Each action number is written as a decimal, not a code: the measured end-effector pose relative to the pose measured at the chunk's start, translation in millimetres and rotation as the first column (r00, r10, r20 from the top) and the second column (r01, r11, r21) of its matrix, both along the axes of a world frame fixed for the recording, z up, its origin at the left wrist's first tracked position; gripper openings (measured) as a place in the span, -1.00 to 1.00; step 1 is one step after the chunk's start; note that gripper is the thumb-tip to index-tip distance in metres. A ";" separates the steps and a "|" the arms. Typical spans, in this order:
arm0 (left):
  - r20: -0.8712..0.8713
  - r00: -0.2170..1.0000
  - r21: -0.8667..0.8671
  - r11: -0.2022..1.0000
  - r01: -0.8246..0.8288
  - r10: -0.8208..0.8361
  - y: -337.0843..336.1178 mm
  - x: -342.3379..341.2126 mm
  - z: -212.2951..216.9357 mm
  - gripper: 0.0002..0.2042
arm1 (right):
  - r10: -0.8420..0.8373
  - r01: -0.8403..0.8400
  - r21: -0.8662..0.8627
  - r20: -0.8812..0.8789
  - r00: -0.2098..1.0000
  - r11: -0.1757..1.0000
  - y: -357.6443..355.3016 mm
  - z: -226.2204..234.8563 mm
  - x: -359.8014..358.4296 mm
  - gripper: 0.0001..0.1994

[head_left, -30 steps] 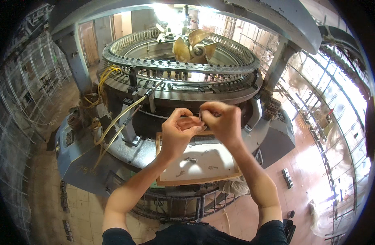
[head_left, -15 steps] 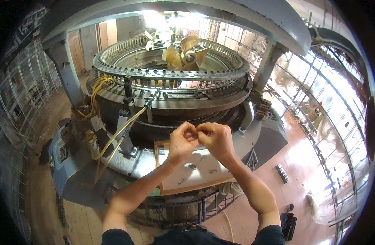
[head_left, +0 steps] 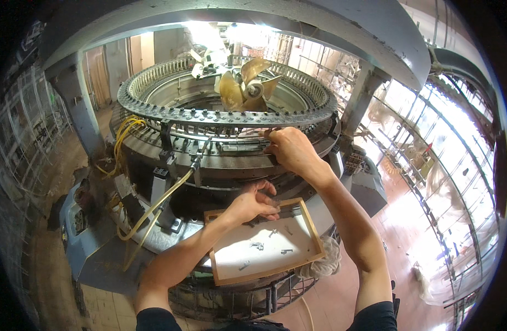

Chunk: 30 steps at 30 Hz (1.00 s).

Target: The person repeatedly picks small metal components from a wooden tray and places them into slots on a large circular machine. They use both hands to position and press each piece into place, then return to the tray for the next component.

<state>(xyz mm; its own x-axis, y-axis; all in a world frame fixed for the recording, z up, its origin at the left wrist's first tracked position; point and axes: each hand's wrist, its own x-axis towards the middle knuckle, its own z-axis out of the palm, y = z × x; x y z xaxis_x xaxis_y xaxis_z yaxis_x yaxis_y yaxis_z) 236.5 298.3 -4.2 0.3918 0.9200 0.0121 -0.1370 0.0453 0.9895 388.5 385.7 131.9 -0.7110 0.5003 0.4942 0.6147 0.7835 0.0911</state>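
A shallow tray (head_left: pixel 267 260) with a light wooden rim and white bottom carries several small metal pieces (head_left: pixel 256 246), scattered apart; grey strips (head_left: pixel 289 211), partly hidden, lie at its far end.

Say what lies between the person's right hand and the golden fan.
In the head view, the near side of the studded metal ring lies between the right hand and the golden fan.

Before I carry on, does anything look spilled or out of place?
Nothing looks plainly spilled: the small metal parts lie scattered, but inside the wooden-edged tray. A crumpled pale bundle, probably cloth, looks untidy, bunched by the tray's near right corner.
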 end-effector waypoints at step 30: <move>0.149 0.983 -0.065 0.993 -0.101 0.110 11.4 -6.1 -27.3 -0.68 | -0.078 0.077 -0.036 -0.025 0.997 0.996 6.9 -12.6 -1.2 -0.62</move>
<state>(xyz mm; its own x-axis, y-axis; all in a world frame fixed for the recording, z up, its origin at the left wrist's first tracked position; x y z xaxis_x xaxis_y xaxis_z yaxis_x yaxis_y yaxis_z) 230.4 309.7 -31.6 0.2901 0.9569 0.0108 -0.2930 0.0780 0.9529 387.3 392.6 119.4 -0.6561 0.5705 0.4941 0.6756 0.7358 0.0476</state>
